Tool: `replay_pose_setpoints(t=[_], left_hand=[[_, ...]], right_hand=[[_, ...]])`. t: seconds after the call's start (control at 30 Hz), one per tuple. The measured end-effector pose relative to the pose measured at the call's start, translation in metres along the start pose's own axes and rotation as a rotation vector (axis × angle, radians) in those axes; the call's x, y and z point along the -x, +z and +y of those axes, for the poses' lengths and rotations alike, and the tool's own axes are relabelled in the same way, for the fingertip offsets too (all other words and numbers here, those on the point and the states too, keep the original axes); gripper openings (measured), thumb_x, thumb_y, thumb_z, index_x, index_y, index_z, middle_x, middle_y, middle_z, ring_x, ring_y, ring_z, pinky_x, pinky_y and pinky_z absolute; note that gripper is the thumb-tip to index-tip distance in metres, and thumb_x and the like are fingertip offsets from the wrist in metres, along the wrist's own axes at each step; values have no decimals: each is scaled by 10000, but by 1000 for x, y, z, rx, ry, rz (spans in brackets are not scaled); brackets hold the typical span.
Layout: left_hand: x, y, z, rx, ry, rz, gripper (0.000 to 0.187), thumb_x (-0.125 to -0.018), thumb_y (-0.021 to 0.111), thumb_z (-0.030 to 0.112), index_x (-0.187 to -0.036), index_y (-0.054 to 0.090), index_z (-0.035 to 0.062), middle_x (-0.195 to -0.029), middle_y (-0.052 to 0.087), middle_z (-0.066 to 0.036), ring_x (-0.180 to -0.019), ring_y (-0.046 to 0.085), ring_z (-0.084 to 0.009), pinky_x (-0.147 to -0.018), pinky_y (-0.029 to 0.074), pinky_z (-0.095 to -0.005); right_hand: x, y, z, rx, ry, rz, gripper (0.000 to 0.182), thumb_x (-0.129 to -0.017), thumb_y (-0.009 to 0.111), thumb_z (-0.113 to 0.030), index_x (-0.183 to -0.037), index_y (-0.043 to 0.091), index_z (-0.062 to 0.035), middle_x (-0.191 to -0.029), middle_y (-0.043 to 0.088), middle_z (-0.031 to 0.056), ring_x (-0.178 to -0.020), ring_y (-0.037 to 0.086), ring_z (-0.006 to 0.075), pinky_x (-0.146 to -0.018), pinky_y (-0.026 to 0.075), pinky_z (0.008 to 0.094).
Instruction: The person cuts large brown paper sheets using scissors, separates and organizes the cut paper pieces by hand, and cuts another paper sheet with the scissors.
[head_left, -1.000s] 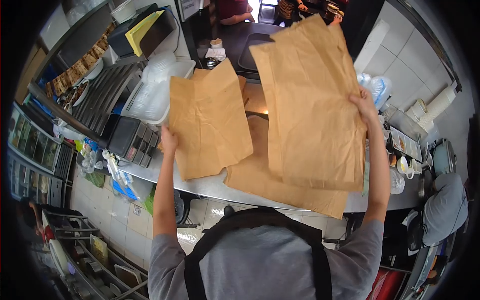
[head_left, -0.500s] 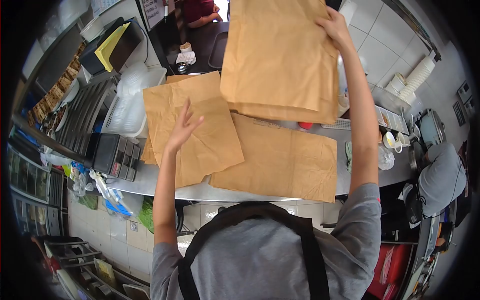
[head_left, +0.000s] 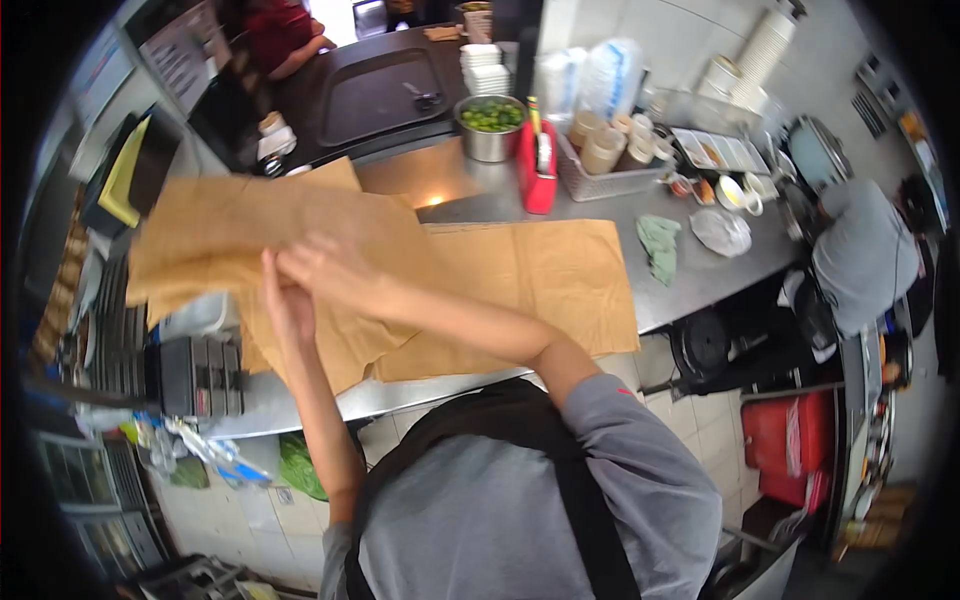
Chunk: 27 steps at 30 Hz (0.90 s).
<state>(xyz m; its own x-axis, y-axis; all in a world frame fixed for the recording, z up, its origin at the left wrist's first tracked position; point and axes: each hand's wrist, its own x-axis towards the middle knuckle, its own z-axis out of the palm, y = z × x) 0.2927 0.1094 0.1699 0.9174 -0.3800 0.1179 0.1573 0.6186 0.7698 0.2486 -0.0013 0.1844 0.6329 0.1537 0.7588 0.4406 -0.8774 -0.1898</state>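
A large brown paper piece [head_left: 210,225], slightly blurred, hangs raised and tilted over the left side of the counter. My right hand [head_left: 330,268] reaches across to its near edge, fingers closed on it and smeared by motion. Just below, my left hand [head_left: 291,308] has its fingers at that same edge, seemingly pinching it; some of them are hidden. Under the raised piece lies another brown sheet [head_left: 345,345], partly covered. To the right, a flat creased brown sheet [head_left: 560,280] rests on the metal counter [head_left: 600,205].
Along the back stand a metal pot of green limes [head_left: 490,118], a red holder [head_left: 537,170] and a basket of bottles [head_left: 615,180]. A green cloth [head_left: 658,248] lies right. Black drawers [head_left: 200,377] stand left. A co-worker [head_left: 865,260] is at right; another person [head_left: 280,45] is beyond.
My right hand has swung the brown paper from the upper right to the left, down beside my left hand. My left hand has moved lower and left. The view has shifted right.
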Motion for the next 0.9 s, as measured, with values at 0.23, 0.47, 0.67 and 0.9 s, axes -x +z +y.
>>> replay_pose_setpoints(t=[0.23,0.47,0.67,0.9], left_hand=[[43,-45,-17,147,68,198,445,-900,475,301,-1243,394,29,-1218,478,-109,-1107,475,-205,-913,422,-339],[77,-92,-40,52,-7,474,433,-829,535,14,-1237,390,7,-1192,497,-133,-1050,523,-242,-891,459,-385],[91,-100,-62,203,-10,753,345,-851,483,-13,-1191,426,-3,-1164,512,-134,-1042,522,-245,-901,452,-374],[100,-143,-96,296,-68,772,330,-855,476,6,-1181,426,-9,-1147,516,-119,-1027,528,-229,-902,454,-358]], right_hand=[[29,19,-14,-739,257,-74,414,-816,518,-122,-1215,469,-21,-1080,568,189,-929,537,342,-828,427,378],[16,-16,6,-811,510,120,346,-835,447,-20,-1171,523,-48,-1157,547,148,-1006,563,245,-856,428,317],[3,-75,139,-533,459,352,440,-647,375,171,-898,660,-49,-873,658,71,-840,599,140,-748,452,253],[79,-134,248,93,739,523,307,-728,451,62,-929,664,-27,-851,658,132,-769,607,180,-714,446,272]])
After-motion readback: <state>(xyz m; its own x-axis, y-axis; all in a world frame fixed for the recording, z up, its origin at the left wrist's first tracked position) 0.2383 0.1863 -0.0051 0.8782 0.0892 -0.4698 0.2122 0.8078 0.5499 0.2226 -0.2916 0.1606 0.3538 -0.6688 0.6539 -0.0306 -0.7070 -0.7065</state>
